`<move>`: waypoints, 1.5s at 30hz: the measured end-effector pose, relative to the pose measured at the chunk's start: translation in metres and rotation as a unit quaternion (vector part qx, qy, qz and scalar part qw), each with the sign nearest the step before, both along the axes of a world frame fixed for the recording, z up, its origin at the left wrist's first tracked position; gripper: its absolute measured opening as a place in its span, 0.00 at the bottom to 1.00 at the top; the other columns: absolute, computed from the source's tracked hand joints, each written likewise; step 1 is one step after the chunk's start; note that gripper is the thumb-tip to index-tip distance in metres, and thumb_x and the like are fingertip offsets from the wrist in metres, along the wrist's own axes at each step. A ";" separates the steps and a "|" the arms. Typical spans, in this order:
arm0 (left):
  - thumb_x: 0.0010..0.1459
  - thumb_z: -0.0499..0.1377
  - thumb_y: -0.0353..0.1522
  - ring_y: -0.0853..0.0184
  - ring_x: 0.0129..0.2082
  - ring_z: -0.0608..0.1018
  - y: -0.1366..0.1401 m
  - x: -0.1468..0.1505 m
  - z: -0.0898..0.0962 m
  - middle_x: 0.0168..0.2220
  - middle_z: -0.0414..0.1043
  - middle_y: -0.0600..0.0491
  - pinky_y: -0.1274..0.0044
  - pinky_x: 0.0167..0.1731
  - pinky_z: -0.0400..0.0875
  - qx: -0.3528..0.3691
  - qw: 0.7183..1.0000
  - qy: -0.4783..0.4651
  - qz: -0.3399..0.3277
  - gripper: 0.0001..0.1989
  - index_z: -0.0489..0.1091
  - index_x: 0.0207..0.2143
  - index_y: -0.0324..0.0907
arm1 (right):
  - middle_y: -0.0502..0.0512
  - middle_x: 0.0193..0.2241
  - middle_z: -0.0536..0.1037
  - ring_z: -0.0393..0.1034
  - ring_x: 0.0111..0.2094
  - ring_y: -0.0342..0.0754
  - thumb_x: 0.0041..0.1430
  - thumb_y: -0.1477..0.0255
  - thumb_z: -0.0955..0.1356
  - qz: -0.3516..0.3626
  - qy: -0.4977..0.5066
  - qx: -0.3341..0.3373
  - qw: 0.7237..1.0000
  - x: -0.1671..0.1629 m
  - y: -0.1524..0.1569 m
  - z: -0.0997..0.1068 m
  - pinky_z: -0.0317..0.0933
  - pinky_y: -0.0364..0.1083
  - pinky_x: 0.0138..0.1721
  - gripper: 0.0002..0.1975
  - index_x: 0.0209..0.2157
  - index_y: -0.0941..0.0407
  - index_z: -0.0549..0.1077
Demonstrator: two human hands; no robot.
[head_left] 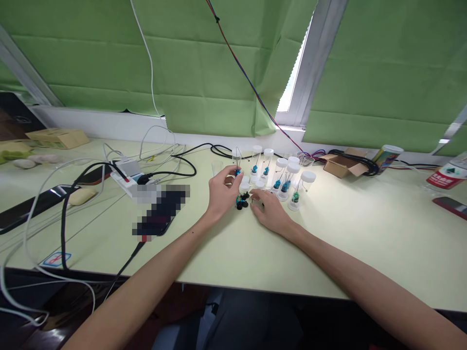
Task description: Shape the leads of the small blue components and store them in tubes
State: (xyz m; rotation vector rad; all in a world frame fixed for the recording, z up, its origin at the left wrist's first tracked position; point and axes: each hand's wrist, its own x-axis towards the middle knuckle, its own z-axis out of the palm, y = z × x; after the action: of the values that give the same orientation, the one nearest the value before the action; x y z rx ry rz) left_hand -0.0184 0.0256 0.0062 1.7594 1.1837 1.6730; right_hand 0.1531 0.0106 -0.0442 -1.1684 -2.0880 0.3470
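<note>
My left hand (223, 193) is closed, thumb and fingers pinching a small blue piece (238, 172) with thin dark wires rising from it. A clear tube (236, 154) shows right behind or around those wires; I cannot tell which. Below the fingertips, a cluster of small black and blue parts (242, 201) lies on the table. Just right of it, my right hand (269, 210) rests low with curled fingers; whatever its fingertips hold is too small to make out. Beyond stand several white-capped clear tubes (293, 174) with blue pieces inside, and one tube (296, 197) with a green piece.
On the left of the pale table (226, 253) are a power strip (126, 180), a blurred-out phone (164, 214) and tangled cables. An open cardboard box (343, 164) with black cable stands at the back right, beside a can (388, 158). A bottle (450, 175) is far right.
</note>
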 end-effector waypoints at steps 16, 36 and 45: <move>0.58 0.62 0.43 0.77 0.17 0.68 0.004 -0.005 0.004 0.36 0.72 0.52 0.82 0.16 0.65 0.021 0.999 -0.046 0.011 0.14 0.74 0.41 0.43 | 0.60 0.63 0.64 0.55 0.60 0.58 0.70 0.66 0.61 0.119 -0.154 0.073 0.978 -0.005 -0.016 0.012 0.55 0.61 0.61 0.18 0.57 0.51 0.71; 0.58 0.62 0.42 0.78 0.16 0.68 0.003 -0.004 0.005 0.37 0.73 0.51 0.82 0.14 0.64 0.029 0.998 -0.057 0.028 0.14 0.73 0.41 0.43 | 0.61 0.65 0.61 0.52 0.63 0.60 0.72 0.62 0.58 0.099 -0.181 0.069 0.976 -0.006 -0.016 0.013 0.52 0.62 0.63 0.19 0.56 0.50 0.73; 0.58 0.63 0.42 0.78 0.16 0.68 0.003 -0.005 0.008 0.37 0.74 0.51 0.82 0.14 0.64 0.029 0.997 -0.062 0.029 0.14 0.73 0.40 0.43 | 0.61 0.65 0.61 0.52 0.64 0.61 0.71 0.61 0.59 0.088 -0.182 0.056 0.978 -0.006 -0.014 0.010 0.53 0.65 0.62 0.20 0.57 0.51 0.72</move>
State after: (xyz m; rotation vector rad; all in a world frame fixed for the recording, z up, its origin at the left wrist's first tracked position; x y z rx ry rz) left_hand -0.0230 0.0287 0.0138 1.6440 1.1519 1.8398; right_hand 0.1474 -0.0034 -0.0343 -1.0429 -2.5034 0.0963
